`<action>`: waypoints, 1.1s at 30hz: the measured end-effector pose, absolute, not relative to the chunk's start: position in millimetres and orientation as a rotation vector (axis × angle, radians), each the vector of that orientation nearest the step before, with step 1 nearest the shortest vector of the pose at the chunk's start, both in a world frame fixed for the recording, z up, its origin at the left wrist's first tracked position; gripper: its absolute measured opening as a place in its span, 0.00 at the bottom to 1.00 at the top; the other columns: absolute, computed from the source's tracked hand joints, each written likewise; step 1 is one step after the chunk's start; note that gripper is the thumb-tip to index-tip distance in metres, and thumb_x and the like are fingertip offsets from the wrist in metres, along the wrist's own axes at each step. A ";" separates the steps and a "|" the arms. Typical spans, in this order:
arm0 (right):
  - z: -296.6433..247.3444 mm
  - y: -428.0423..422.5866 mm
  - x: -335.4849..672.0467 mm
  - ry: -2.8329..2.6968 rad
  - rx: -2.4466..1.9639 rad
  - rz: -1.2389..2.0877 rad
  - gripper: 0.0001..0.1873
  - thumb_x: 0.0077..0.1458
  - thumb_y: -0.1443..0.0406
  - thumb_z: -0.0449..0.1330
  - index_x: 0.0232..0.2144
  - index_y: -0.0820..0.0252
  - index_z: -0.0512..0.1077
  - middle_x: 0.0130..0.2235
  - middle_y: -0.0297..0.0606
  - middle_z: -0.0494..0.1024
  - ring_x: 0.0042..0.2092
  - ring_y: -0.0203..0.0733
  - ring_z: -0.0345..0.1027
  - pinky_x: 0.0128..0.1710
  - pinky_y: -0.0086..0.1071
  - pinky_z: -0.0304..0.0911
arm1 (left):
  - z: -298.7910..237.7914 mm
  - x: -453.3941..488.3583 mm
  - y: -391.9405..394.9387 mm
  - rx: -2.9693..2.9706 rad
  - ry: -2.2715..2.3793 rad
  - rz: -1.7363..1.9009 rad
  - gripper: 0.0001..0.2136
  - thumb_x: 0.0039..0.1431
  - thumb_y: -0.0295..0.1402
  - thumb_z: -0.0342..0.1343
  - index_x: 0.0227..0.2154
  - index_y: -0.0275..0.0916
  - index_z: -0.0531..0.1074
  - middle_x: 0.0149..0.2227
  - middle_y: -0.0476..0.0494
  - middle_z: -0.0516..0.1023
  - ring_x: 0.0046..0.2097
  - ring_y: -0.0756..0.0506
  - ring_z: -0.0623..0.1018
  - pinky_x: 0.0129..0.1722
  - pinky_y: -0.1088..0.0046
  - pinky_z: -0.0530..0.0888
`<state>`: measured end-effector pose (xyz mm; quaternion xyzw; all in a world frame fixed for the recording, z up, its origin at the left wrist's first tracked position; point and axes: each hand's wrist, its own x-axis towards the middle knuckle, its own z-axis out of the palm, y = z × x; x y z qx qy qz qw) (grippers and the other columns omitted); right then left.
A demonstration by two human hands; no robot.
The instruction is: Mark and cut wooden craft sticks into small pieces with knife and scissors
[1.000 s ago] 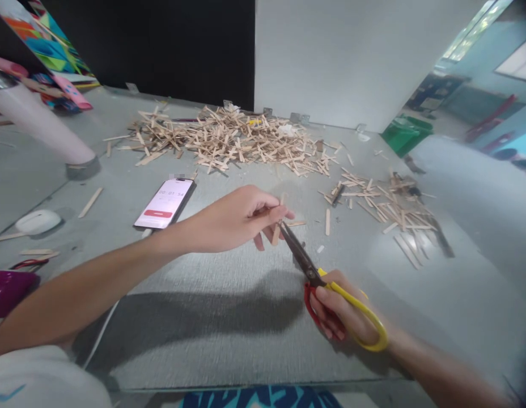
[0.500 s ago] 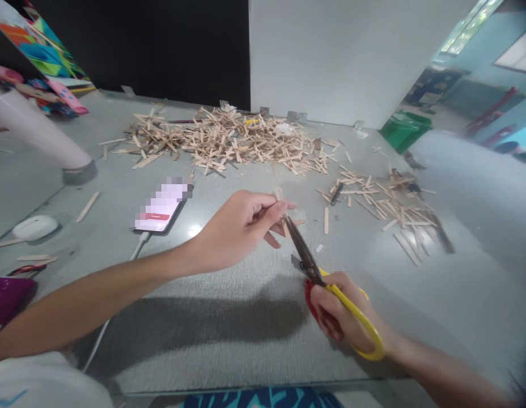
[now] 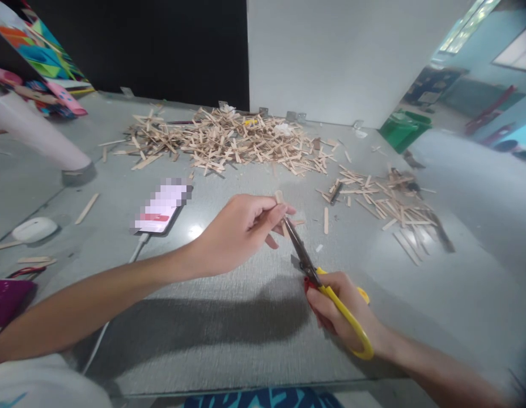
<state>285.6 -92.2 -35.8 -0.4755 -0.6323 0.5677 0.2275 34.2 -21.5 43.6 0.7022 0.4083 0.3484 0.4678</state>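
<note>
My left hand (image 3: 241,226) is closed in a pinch on a short wooden stick (image 3: 280,199) held upright over the grey table (image 3: 212,323). My right hand (image 3: 342,314) grips the yellow and red handles of a pair of scissors (image 3: 314,272). The dark blades point up and left, and their tips meet the stick just below my left fingertips. A big heap of cut wooden sticks (image 3: 229,141) lies at the back of the table. A smaller heap of sticks (image 3: 386,198) lies to the right.
A phone (image 3: 161,207) on a white cable lies left of my left hand. A white tube (image 3: 37,133) and a small white oval object (image 3: 33,228) are at the far left, a purple thing (image 3: 8,297) at the left edge. A green bin (image 3: 405,131) stands behind.
The scissor blades have swung a little more upright and closer onto the stick. My right hand has drawn in slightly. My left hand keeps its pinch.
</note>
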 end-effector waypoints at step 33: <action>-31.1 -91.7 278.2 -1.891 -1.381 1.296 0.30 0.70 0.49 0.54 0.19 0.55 0.58 0.18 0.29 0.59 0.20 0.32 0.51 0.20 0.30 0.44 | 43.3 34.9 -20.6 1.716 0.918 0.880 0.19 0.79 0.40 0.51 0.36 0.32 0.79 0.47 0.35 0.86 0.43 0.44 0.87 0.35 0.72 0.88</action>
